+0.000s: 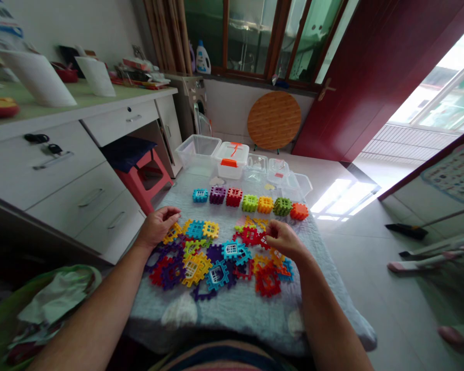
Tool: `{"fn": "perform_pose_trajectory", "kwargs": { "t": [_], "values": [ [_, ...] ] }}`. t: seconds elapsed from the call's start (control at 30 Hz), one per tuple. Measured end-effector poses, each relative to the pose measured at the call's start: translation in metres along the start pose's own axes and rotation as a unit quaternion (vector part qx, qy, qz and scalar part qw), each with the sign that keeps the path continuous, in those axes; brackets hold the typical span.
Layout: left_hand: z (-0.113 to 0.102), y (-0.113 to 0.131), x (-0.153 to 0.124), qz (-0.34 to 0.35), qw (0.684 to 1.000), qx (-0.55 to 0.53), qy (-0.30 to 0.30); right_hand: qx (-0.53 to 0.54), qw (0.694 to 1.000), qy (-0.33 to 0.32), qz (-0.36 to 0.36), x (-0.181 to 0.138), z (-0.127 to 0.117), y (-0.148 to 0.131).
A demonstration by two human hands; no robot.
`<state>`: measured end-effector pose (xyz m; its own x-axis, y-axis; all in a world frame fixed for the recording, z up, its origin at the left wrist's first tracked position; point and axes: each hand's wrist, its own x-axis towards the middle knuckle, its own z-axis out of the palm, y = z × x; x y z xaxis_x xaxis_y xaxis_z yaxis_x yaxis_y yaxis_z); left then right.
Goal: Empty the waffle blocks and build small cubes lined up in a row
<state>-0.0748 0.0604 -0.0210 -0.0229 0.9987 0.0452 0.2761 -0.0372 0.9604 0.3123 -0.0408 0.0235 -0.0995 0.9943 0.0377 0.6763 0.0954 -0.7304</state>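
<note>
My left hand [159,226] is closed, fingers curled and thumb near them, at the left rim of a pile of plastic interlocking tiles. A yellow tile [172,233] lies right beside its thumb; whatever the fingers pinch is hidden. My right hand [284,239] has its fingers curled round the edge of a red tile [263,240] on the pile's right side. Between the hands lie blue tiles [217,275], yellow tiles [196,268], purple tiles [173,273] and more red tiles [268,281], many with window-shaped centres. Behind the pile stands a row of assembled cubes, including a purple cube [217,195].
Clear plastic bins [198,147] and a lidded box with orange latches [232,164] stand at the table's far end. A grey-blue cloth [235,314] covers the table. A pink stool [147,178] and white drawers [88,198] are left; a person's feet [400,266] show right.
</note>
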Motion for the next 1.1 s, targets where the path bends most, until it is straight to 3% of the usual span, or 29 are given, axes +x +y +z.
{"fn": "perform_pose_trajectory", "kwargs": {
  "t": [0.1,0.2,0.27,0.33,0.47,0.57,0.87,1.0,1.1],
  "values": [
    [0.0,0.0,0.0,0.001,1.0,0.002,-0.001,0.029,0.996,0.079,-0.017,0.002,0.001,-0.003],
    [0.0,0.0,0.0,0.0,1.0,0.005,0.0,-0.018,0.985,0.162,-0.061,0.004,0.007,-0.008],
    [-0.001,0.001,0.0,0.001,1.0,0.006,0.0,-0.059,0.983,0.145,-0.099,0.004,0.011,-0.011],
    [-0.001,0.001,0.0,0.003,1.0,0.006,-0.001,-0.083,0.985,0.084,-0.124,0.003,0.013,-0.012],
    [0.0,0.001,-0.001,0.004,1.0,0.008,-0.006,-0.107,0.989,0.01,-0.101,0.0,0.009,-0.007],
    [0.0,0.002,-0.002,0.004,1.0,0.011,-0.007,-0.131,0.989,0.0,-0.073,-0.001,0.005,-0.002],
    [0.0,0.001,-0.001,0.004,1.0,0.005,-0.009,-0.165,0.983,-0.011,-0.075,0.001,0.014,-0.009],
    [-0.001,-0.002,0.0,0.007,1.0,0.006,-0.008,-0.138,0.984,0.018,-0.11,0.0,0.016,-0.013],
    [-0.001,0.0,-0.001,0.008,1.0,0.013,-0.006,-0.132,0.982,0.005,-0.137,0.0,0.019,-0.018]
  ]
}}
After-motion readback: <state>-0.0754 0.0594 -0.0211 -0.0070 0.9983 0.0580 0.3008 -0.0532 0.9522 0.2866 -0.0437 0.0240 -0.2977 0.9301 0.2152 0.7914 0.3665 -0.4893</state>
